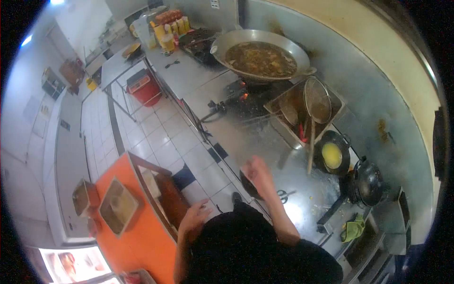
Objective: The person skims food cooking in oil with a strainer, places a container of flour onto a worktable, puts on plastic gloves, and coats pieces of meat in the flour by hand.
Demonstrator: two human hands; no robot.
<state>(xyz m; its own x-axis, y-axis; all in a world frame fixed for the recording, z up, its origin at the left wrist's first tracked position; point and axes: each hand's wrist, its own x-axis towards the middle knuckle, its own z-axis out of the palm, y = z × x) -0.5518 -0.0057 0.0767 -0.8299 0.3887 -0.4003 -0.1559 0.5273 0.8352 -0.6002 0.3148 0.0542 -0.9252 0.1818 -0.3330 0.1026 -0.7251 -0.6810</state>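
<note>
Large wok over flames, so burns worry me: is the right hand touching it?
Apart: the head view shows counter between the right hand and the large wok.

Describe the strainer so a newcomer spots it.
Find the big wok at the top. Below it, to the right, sits a metal tub. The strainer lies over it, set apart by its wide mesh head and long handle jutting past the rim.

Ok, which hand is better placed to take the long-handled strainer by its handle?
Probably the right hand: it shows at the edge of the steel counter, nearer the strainer handle. The left hand is farther off, beside the orange table. Whether the right hand holds anything is unclear.
</note>
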